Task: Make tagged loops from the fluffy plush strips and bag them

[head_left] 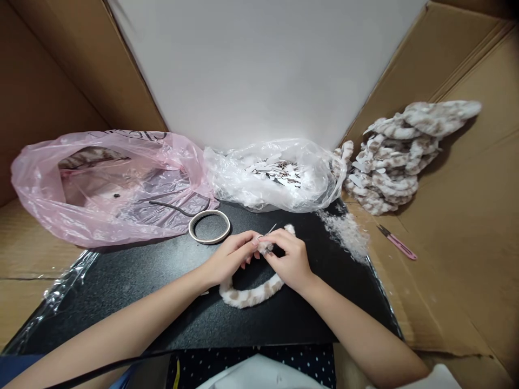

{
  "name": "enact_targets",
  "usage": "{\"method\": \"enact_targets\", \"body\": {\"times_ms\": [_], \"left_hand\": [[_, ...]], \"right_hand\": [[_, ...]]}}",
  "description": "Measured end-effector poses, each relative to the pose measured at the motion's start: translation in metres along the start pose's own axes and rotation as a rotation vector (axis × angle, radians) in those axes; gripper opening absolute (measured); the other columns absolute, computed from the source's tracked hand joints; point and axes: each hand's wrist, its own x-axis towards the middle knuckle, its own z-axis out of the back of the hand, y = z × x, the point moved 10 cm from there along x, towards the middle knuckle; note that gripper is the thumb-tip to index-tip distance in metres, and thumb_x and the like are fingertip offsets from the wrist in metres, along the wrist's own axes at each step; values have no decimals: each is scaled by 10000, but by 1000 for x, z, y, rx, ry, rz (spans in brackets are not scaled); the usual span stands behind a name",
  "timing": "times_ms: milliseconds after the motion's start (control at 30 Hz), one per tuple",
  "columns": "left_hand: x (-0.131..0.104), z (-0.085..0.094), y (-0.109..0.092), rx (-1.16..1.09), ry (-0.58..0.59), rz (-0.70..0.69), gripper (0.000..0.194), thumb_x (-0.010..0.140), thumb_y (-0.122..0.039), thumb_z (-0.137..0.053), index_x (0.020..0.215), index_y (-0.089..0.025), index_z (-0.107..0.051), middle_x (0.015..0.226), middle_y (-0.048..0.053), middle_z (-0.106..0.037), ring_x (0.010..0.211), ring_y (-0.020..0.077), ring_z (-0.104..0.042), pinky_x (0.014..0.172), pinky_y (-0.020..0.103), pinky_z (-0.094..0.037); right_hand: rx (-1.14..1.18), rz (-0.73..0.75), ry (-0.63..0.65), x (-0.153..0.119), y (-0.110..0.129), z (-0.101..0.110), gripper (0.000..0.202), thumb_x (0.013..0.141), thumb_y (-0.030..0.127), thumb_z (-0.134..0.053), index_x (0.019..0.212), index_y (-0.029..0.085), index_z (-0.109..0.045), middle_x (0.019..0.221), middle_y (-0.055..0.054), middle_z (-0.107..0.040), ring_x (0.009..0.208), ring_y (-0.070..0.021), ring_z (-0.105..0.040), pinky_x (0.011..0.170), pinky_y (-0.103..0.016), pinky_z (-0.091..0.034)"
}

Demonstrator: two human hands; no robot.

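Observation:
A furry white strip with brown-grey patches (253, 296) lies in a curve on the black tabletop, under and between my hands. My left hand (234, 254) is closed, pinching a bunched part of this strip. From the other side, my right hand (292, 259) closes its thumb and fingers on the same fluffy part (265, 247). A thin metal point (271, 229) sticks out between the fingertips; which hand holds it I cannot tell. One end of the furry strip (289, 229) shows just beyond my right knuckles.
Behind my left hand lies a tape roll (209, 227), with a dark cord (174, 207) beside a pink plastic bag (44, 208). A clear bag (227, 186) holds small white and metal pieces. Loose fluff (348, 235), pink-handled snips (399, 244) and piled furry strips (399, 156) are at right.

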Motion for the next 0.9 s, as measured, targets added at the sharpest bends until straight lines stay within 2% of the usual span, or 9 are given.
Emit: {"method": "enact_targets", "body": {"times_ms": [167,300,400,567,700,800,900], "left_hand": [[0,-2,-6,70,19,-25,292,885,-441,-520,859,-159,-591,708,-7,-567,577,108,-504,514,200,-416],[0,-1,-7,118,2,-34,331,891,-462,-521,771,-158,-575,679,-4,-575,554,105,-512,511,202,-416],[0,-1,-7,131,-2,-45,344,894,-458,-518,741,-155,-574,669,-2,-577,540,101,-505,503,200,-403],[-1,-3,-5,170,23,-49,386,909,-486,-486,739,-153,-581,662,-1,-578,537,100,-505,504,200,-392],[-1,-3,-5,167,21,-48,394,904,-494,-493,718,-154,-570,641,-9,-560,535,95,-496,503,198,-389],[0,2,-3,87,-24,-14,386,890,-495,-503,704,-158,-536,621,-18,-543,507,83,-470,473,189,-366],[2,8,4,-39,-83,57,358,876,-477,-499,702,-164,-510,604,-23,-539,481,81,-462,454,188,-361]], "right_hand": [[220,-273,-83,0,-34,6,20,780,205,-659,781,201,-678,819,-40,-683,789,-178,-638,714,-298,-516],[395,-449,-106,-4,-53,3,119,765,308,-685,801,197,-661,793,-40,-711,753,-185,-668,714,-314,-546],[405,-476,-142,-6,-55,4,161,743,337,-704,797,195,-653,793,-39,-716,752,-186,-674,717,-315,-554],[404,-497,-79,-8,-55,-5,228,652,343,-774,763,196,-639,751,-30,-701,700,-182,-661,664,-305,-552],[444,-501,-75,-8,-53,-8,259,640,339,-785,791,196,-631,791,-37,-707,727,-184,-664,698,-314,-550],[430,-440,-171,-2,-51,13,231,721,340,-728,874,194,-634,882,-51,-705,796,-177,-655,740,-307,-530],[253,-396,-384,2,-53,58,176,816,366,-616,847,193,-618,834,-36,-670,765,-161,-616,702,-282,-498]]}}
